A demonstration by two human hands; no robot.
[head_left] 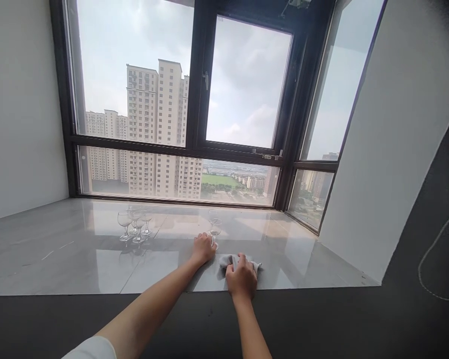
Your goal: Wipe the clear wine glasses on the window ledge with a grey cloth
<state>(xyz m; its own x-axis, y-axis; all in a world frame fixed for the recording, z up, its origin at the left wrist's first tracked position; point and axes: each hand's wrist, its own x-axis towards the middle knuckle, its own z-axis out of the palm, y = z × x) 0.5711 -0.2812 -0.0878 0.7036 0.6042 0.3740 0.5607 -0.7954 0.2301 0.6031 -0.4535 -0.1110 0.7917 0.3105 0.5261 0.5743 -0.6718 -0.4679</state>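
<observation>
On the glossy windowsill, my left hand is closed round the lower part of a clear stemmed glass. The glass's bowl shows above my fingers, while much of its stem is hidden. A faint clear rim behind it may belong to another glass; I cannot tell. My right hand grips a crumpled grey cloth near the sill's front edge, just right of the left hand. Farther left stand several stemmed glasses, upright and close together.
A dark-framed window rises behind the sill, with a handle on its middle pane. White walls flank it on both sides. A thin cord hangs at the far right. Below the sill's edge is a dark grey wall.
</observation>
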